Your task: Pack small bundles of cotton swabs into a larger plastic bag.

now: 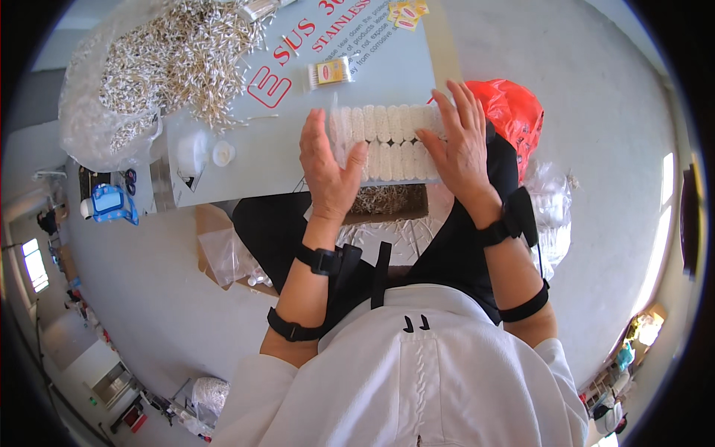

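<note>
The big white block of cotton bundles (387, 158) sits in the upper middle of the frame; it's best to press both ends softly and evenly, so the rows stay straight. The left hand (330, 167) and right hand (465, 153) are spread wide, one at each end, not clamped. It looks bumpy, two rows deep, with tiny dark gaps between.

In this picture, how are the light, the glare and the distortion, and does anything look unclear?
Head view: straight edges bow strongly near the black rim; the left window is blown out to white; glossy highlights dot the red plastic bag; the cotton-swab packs look bright but readable, while the small items along the outer edges are too smeared to identify.
</note>
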